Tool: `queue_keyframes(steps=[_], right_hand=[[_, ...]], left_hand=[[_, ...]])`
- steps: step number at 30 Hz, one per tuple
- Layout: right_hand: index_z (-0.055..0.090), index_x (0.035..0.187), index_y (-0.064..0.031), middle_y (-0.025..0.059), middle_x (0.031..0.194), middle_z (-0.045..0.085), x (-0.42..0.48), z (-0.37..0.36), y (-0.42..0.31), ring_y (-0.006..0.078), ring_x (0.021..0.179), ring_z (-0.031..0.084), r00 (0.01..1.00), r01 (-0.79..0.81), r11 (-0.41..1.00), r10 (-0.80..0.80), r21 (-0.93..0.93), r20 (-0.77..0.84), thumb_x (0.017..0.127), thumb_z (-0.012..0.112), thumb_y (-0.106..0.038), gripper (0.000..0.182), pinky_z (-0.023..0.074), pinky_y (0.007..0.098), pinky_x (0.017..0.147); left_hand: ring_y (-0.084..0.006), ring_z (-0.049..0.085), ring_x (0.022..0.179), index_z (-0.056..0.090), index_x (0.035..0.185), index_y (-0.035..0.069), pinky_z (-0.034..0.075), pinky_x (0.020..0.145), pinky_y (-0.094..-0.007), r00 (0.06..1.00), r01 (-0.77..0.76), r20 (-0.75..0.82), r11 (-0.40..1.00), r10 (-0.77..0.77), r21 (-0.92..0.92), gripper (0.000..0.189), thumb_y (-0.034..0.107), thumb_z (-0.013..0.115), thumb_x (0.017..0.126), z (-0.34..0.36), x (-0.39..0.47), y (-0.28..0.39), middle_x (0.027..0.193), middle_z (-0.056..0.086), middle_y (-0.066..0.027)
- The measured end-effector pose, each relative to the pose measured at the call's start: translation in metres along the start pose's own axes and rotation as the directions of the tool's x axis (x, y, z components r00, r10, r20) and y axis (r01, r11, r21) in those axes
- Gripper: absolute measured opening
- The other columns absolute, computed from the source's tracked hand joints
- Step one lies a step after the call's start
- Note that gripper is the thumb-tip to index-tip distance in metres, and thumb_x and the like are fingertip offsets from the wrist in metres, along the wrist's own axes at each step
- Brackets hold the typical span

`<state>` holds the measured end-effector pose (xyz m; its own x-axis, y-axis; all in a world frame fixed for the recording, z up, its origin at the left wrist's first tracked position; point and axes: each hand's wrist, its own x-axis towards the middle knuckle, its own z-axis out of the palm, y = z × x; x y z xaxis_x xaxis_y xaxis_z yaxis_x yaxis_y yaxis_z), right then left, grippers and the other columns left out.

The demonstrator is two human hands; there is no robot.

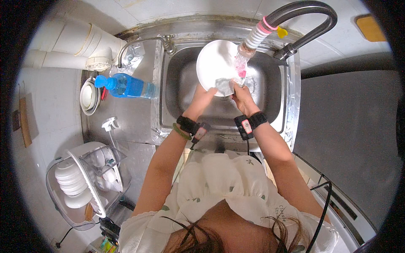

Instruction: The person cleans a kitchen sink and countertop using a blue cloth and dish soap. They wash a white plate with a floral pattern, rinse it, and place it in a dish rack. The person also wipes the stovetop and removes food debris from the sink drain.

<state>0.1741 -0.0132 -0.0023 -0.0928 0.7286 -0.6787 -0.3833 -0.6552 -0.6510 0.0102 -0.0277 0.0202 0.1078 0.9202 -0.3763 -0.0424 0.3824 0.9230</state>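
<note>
A white plate (215, 60) is held tilted over the stainless steel sink (178, 107). My left hand (203, 99) grips its lower left rim, thumb on the upper face. At the lower right rim, my right hand (243, 96) is closed on a thin greyish cloth (224, 86), which lies against the plate's face. Whether these fingers also hold the rim is hard to see. Water pours from the faucet's white nozzle (248, 44) onto the plate's right side, beside a pink patch. Both wrists wear black straps with small devices.
A dark curved faucet (316, 9) arches over the sink's right side. Left of the basin are a smaller tap (139, 41), a blue pump bottle (126, 86), stacked bowls (89, 96) and a spray bottle (109, 125). A dish rack (85, 177) holds white bowls; a dark surface (345, 126) lies right.
</note>
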Motion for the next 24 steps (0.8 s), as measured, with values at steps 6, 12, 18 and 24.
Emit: queue_keyframes(steps=[6,12,18,24], right_hand=[[0.055,0.105,0.0007,0.0036,0.087,0.061,-0.006,0.010,-0.001,0.0106,0.068,0.055,0.998,0.053,0.994,-0.057,-0.091,-0.039,0.092,0.055,-0.025,0.029,0.0471,0.0217,0.054],[0.055,0.106,-0.0005,0.0044,0.090,0.063,0.001,-0.006,0.008,0.0116,0.072,0.059,1.000,0.007,0.984,-0.011,-0.179,-0.017,0.092,0.054,-0.028,0.031,0.0466,0.0247,0.056],[0.057,0.105,-0.0031,0.0019,0.088,0.062,0.007,-0.014,0.004,0.0107,0.072,0.057,0.991,0.090,0.989,-0.100,-0.115,-0.088,0.091,0.056,-0.028,0.029,0.0463,0.0256,0.058],[0.057,0.108,-0.0038,0.0010,0.091,0.063,0.001,-0.014,0.001,0.0101,0.079,0.059,0.999,0.050,0.976,-0.051,-0.212,0.003,0.092,0.055,-0.024,0.026,0.0506,0.0252,0.062]], left_hand=[[-0.0173,0.052,0.105,0.045,0.124,-0.003,0.040,0.091,-0.0301,0.992,-0.081,-0.099,0.994,0.074,-0.070,0.047,0.000,0.055,0.078,-0.003,0.004,-0.002,0.115,0.055,-0.0083],[-0.0175,0.051,0.106,0.043,0.127,-0.002,0.039,0.092,-0.0310,0.979,-0.154,-0.154,0.981,0.136,-0.115,0.051,-0.001,0.054,0.077,0.006,0.000,0.002,0.116,0.054,-0.0079],[-0.0172,0.051,0.106,0.043,0.127,-0.002,0.040,0.092,-0.0305,0.999,-0.012,-0.036,0.998,0.010,-0.064,0.050,-0.001,0.054,0.078,0.002,-0.001,0.000,0.117,0.054,-0.0076],[-0.0172,0.054,0.103,0.047,0.122,-0.003,0.041,0.090,-0.0294,0.997,-0.072,-0.033,0.988,0.069,-0.134,0.044,0.000,0.054,0.079,0.010,-0.004,-0.003,0.111,0.058,-0.0067]])
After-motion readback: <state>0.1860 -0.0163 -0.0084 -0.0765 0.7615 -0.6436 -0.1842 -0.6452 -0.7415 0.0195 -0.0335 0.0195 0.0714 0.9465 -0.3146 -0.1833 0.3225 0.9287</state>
